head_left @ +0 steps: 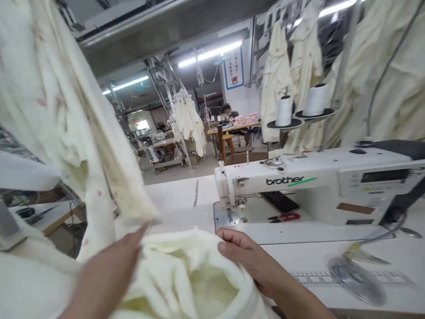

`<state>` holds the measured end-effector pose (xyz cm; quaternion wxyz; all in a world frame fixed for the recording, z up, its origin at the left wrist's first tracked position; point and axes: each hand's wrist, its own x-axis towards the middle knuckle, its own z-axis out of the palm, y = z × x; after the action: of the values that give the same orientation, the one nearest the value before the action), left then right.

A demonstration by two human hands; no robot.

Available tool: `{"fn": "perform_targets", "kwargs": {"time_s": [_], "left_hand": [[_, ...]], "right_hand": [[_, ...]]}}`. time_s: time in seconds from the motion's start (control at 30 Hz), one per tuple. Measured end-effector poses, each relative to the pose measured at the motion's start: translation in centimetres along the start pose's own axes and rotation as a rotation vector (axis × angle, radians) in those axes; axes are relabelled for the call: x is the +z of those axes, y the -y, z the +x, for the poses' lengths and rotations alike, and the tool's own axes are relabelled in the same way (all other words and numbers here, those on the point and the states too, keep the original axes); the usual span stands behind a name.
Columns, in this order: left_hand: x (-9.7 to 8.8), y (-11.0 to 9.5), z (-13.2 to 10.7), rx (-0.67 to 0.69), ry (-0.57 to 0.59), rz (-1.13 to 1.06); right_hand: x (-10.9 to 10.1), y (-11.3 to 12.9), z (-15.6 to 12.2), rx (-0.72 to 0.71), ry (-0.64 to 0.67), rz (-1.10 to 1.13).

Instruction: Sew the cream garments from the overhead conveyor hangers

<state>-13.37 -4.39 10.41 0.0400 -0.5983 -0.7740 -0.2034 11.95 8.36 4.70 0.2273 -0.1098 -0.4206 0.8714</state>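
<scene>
Cream garment [191, 248] was held in front and to the left of the Brother sewing machine [315, 190], pinched by the nearer right hand [242, 256], while the blurred left hand's [124, 252] grip could not be told.

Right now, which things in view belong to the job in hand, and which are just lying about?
In the job:
- cream garment, held by the right hand
- sewing machine, probably

Apparently just lying about:
- phone
- red-handled snips
- ruler
- clear disc

I count: my hands [113, 261] [239, 254] 2 | Brother machine [318, 175] 1 | thread cones [284, 111] [315, 101] 2 | phone [280, 202] 1 | snips [289, 217] 1 | ruler [314, 278] 1
</scene>
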Motion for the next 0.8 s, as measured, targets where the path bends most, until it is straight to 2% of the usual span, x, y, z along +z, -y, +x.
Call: {"fn": "perform_targets", "kwargs": {"time_s": [0.03,0.1,0.17,0.27,0.37,0.5,0.6,0.7,0.8], "left_hand": [[1.9,-0.6,-0.1,0.043,0.028,0.014],[5.3,-2.7,0.1,0.134,0.142,-0.104],[7.7,-5.2,0.7,0.087,0.231,-0.311],[9.7,-8.1,1.7,-0.042,0.353,-0.628],[10.4,-9.3,2.0,-0.072,0.422,-0.793],[10.4,-9.9,1.6,-0.085,0.318,-0.861],[10.3,-10.6,1.1,-0.023,0.343,-0.832],[10.6,-11.2,0.8,-0.041,0.377,-0.814],[11.0,-11.5,0.7,-0.14,0.395,-0.774]], "right_hand": [[-0.3,-1.1,0.2,-0.001,-0.043,-0.011],[-0.9,-2.7,0.4,0.004,-0.092,-0.019],[-1.4,-3.4,0.2,0.008,-0.115,-0.033],[-2.2,-3.0,-0.9,0.003,-0.138,-0.124],[-2.9,-2.0,-2.4,-0.002,-0.17,-0.283],[-3.6,-0.6,-3.6,-0.006,-0.2,-0.7],[-3.4,0.6,-3.5,-0.125,-0.222,-0.984],[-2.7,1.2,-2.9,-0.211,-0.266,-1.076],[-2.2,1.2,-2.4,-0.173,-0.289,-1.08]]}}
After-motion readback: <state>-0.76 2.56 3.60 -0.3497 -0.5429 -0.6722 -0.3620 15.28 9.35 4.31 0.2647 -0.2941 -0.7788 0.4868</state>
